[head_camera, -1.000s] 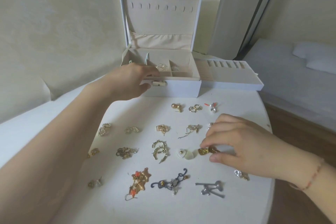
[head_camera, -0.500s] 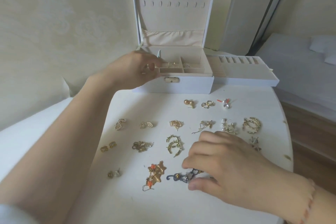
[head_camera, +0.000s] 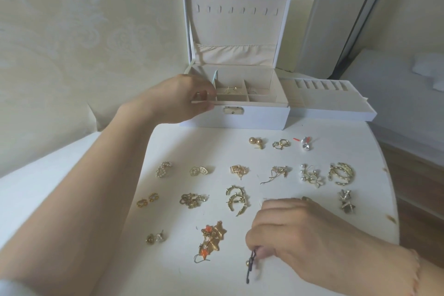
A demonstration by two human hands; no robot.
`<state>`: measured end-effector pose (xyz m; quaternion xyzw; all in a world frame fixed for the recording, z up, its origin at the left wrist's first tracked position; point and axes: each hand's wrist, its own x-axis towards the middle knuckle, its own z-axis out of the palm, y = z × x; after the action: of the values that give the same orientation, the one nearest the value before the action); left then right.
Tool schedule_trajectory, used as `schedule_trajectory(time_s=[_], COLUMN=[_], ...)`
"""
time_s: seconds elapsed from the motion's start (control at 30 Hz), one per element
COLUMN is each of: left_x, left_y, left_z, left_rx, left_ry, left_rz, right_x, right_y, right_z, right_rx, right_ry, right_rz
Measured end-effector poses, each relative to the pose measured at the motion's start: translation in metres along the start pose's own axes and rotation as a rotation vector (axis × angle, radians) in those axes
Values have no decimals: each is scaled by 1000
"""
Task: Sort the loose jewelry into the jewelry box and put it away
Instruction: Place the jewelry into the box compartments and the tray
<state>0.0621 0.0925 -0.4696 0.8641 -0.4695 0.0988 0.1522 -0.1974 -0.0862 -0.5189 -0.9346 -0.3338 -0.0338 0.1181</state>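
Our right hand (head_camera: 302, 233) pinches a dark blue dangling earring (head_camera: 251, 263) between thumb and curled fingers (head_camera: 258, 235), lifting it just above the white round surface (head_camera: 173, 279). Our left hand (head_camera: 182, 101) grips the front left rim of the open white jewelry box (head_camera: 254, 115) at the surface's far edge. Gold and pearl earring pairs (head_camera: 236, 199) lie in rows between both hands.

Head-worn view, down over table (head_camera: 283, 132)
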Motion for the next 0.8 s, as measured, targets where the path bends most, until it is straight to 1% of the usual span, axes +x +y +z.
schedule_trajectory(time_s=[0.07,0.17,0.3,0.37,0.57,0.7,0.8], left_x=[0,1,0,0,0,-1,-2], left_y=[-2,-3,-2,-2,-3,-2,-3], left_z=[0,0,1,1,0,0,-2], left_rx=[0,-7,-13,-12,-23,-30,-44], left_ry=[8,11,12,7,-15,-26,-29], left_rz=[8,8,6,5,-23,-34,-41], right_x=[1,1,1,-1,2,4,9], right_y=[2,4,11,12,12,15,20], right_z=[-1,-13,-25,-26,-31,-32,-36], right_rx=[93,298,321,384,843,1003,1094], right_ry=[14,64,29,35,88,109,168], right_rz=[30,153,264,309,451,516,537])
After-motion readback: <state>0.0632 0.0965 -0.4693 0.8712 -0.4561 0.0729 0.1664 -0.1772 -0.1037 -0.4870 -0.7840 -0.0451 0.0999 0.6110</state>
